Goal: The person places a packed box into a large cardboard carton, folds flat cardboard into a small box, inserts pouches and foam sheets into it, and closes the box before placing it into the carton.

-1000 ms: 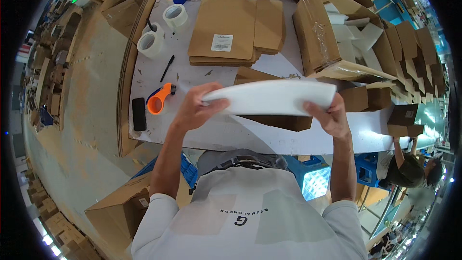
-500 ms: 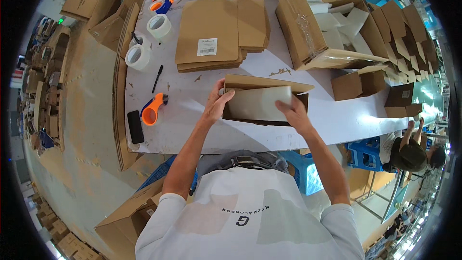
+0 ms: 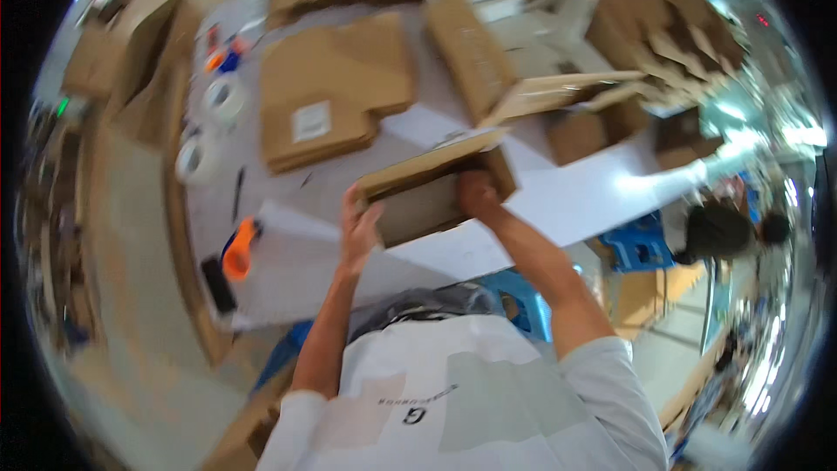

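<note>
A small open cardboard box [image 3: 417,166] sits at the table's front edge before me. A whitish foam piece [image 3: 422,209] lies down inside it. My left hand [image 3: 357,228] grips the box's left end, thumb at the rim and fingers along the outside. Down in the right end of the box is my right hand [image 3: 476,194], close to the foam; its fingers are blurred and partly hidden by the box, so their hold is unclear.
Behind the box lie flattened cartons [image 3: 340,78] with a white label. A large carton [image 3: 471,48] of foam pieces stands beyond, right. Tape rolls [image 3: 225,98], an orange tape dispenser [image 3: 237,253], a black pen [image 3: 238,194] and a phone [image 3: 218,284] lie left. A person [image 3: 719,231] sits far right.
The foam piece has gone from the box's opening down inside it, and my right hand has reached in after it. The whole view has tilted and blurred; my left hand stays on the box end.
</note>
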The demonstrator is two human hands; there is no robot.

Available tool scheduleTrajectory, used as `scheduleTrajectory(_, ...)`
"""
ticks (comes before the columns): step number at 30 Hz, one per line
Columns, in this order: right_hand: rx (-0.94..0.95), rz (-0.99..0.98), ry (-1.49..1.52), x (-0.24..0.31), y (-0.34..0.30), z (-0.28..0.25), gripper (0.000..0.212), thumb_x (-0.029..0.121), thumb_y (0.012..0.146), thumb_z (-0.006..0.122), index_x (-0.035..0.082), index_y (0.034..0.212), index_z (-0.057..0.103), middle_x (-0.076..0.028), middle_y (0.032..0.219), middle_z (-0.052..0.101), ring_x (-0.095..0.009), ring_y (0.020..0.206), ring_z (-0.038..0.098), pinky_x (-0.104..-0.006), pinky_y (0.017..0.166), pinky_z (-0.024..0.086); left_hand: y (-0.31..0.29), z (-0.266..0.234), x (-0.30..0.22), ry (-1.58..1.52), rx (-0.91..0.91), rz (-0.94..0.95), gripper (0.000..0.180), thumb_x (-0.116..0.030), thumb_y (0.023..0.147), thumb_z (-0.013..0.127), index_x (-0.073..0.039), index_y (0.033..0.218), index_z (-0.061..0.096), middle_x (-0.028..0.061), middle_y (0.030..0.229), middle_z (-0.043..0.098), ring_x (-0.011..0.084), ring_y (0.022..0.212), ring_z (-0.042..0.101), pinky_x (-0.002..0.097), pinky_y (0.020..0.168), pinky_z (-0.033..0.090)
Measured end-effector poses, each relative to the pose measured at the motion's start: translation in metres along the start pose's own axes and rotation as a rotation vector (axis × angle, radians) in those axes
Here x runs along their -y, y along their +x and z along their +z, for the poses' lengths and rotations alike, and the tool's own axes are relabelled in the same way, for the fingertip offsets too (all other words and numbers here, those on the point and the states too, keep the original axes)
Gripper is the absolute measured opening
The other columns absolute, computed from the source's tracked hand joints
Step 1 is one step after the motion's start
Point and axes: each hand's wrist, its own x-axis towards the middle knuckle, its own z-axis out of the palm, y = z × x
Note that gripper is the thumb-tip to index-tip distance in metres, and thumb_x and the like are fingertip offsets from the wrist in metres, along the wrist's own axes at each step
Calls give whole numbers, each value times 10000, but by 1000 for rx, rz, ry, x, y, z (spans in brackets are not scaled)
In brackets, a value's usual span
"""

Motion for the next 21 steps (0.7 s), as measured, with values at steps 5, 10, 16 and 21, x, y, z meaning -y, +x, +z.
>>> scheduleTrajectory(5, 138, 117, 259, 39, 60, 30, 261, 176, 818, 586, 43, 1008, 707, -171, 1067, 667, -324, 972, 635, -486, 726, 537, 0, -41, 43, 418, 60, 337, 477, -129, 966, 579, -34, 1401, 409, 71, 1316, 502, 171, 1172, 486, 319, 1009, 386)
scheduleTrajectory(10, 148, 322, 439, 9, 45, -20, 260, 193, 817, 644, 111, 1043, 743, -107, 1133, 683, -285, 1086, 633, -433, 795, 533, -3, -8, 17, 22, 73, 82, 402, -125, 971, 529, -5, 1343, 433, 91, 1285, 508, 187, 1147, 495, 319, 1009, 383)
scheduleTrajectory(16, 458, -155, 801, 2, 7, -79, 444, 481, 845, 657, 106, 1069, 736, -124, 1104, 691, -282, 1072, 638, -428, 875, 507, -3, -8, 8, 108, -13, 116, 392, -149, 969, 529, -12, 1325, 439, 95, 1250, 524, 192, 1117, 509, 320, 984, 395)
scheduleTrajectory(21, 583, -119, 950, -7, 2, -88, 633, 652, 798, 615, 89, 1063, 729, -125, 1150, 679, -302, 1076, 626, -429, 883, 502, -7, 13, -2, 117, -18, 145, 358, -142, 978, 507, -9, 1301, 429, 99, 1222, 519, 195, 1094, 510, 324, 980, 402)
